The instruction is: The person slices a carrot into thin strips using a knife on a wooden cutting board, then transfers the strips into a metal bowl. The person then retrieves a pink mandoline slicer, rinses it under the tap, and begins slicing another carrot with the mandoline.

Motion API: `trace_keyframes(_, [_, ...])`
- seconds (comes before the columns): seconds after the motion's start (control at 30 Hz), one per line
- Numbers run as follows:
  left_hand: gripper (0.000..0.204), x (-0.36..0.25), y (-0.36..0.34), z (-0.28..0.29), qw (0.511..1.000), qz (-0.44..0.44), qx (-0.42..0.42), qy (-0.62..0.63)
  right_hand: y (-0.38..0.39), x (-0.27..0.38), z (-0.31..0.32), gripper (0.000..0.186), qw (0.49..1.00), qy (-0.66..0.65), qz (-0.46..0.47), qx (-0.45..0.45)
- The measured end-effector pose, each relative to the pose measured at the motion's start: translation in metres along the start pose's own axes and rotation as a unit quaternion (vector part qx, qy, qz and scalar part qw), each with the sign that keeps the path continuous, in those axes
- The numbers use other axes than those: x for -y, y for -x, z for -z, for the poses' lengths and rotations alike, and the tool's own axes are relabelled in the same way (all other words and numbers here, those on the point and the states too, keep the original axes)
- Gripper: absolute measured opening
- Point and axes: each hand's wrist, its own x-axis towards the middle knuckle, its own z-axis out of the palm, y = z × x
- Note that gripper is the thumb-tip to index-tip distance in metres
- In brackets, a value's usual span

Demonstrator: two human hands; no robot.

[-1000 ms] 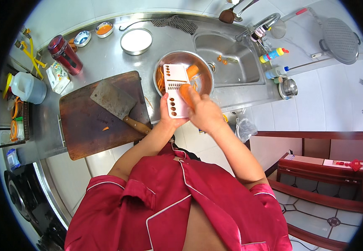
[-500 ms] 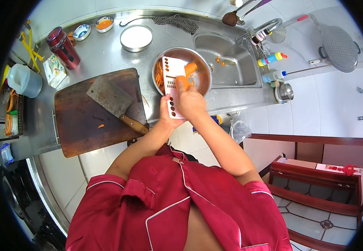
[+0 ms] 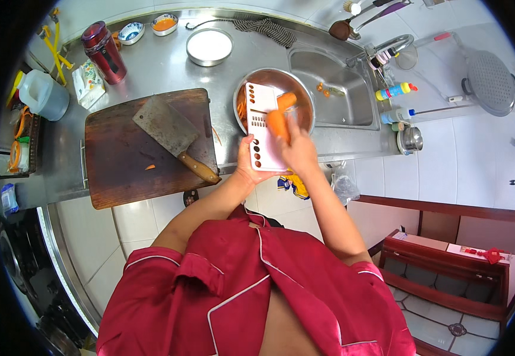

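My left hand [image 3: 247, 164] grips the near end of a pale pink and white flat grater [image 3: 261, 134], which slants over a steel mixing bowl [image 3: 306, 110]. In my right hand [image 3: 300, 153], slightly blurred, a peeled carrot [image 3: 278, 125] is held against the grater beside its slots. Another carrot piece [image 3: 287, 99] lies in the bowl, past the grater's far end. Orange carrot shreds [image 3: 241, 108] show along the bowl's left side; the grater hides part of the inside.
Left of the bowl, a cleaver [image 3: 165, 126] lies on a dark wooden cutting board [image 3: 112, 160], its handle over the board's edge. A steel basin [image 3: 210, 62] with white contents stands behind. The sink [image 3: 334, 110] at right holds orange scraps. A red thermos [image 3: 104, 54] stands far left.
The carrot in my right hand has shifted a little toward me along the grater. My left hand keeps its hold. The whole view has moved, so the counter appears further right.
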Motion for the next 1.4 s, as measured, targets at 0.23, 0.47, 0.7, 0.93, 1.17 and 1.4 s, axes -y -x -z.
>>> trace_keyframes(0.23, [0.062, -0.02, -0.006, 0.007, 1.0, 0.018, 0.0, -0.026, 0.038, 0.014, -0.001, 0.068, 0.999, 0.016, -0.021, 0.04])
trace_keyframes(0.47, [0.055, -0.017, -0.012, 0.019, 0.998, -0.047, 0.002, -0.046, 0.043, 0.032, -0.013, 0.063, 0.996, 0.089, 0.026, 0.013])
trace_keyframes(0.7, [0.059, -0.005, -0.004, 0.01, 1.0, 0.002, 0.004, 0.002, -0.017, 0.022, -0.05, 0.054, 0.992, 0.102, 0.052, -0.06])
trace_keyframes(0.93, [0.055, 0.014, 0.008, 0.028, 0.997, 0.051, -0.057, 0.007, -0.093, 0.007, -0.032, 0.055, 0.996, 0.081, -0.026, -0.027])
trace_keyframes(1.17, [0.053, 0.0, 0.016, 0.004, 0.998, 0.0, -0.035, 0.046, 0.043, 0.015, -0.014, 0.057, 0.995, 0.077, 0.052, -0.034])
trace_keyframes(1.4, [0.053, 0.003, 0.015, 0.028, 0.999, -0.001, -0.043, 0.023, 0.051, 0.037, -0.041, 0.058, 0.99, 0.141, -0.004, -0.029])
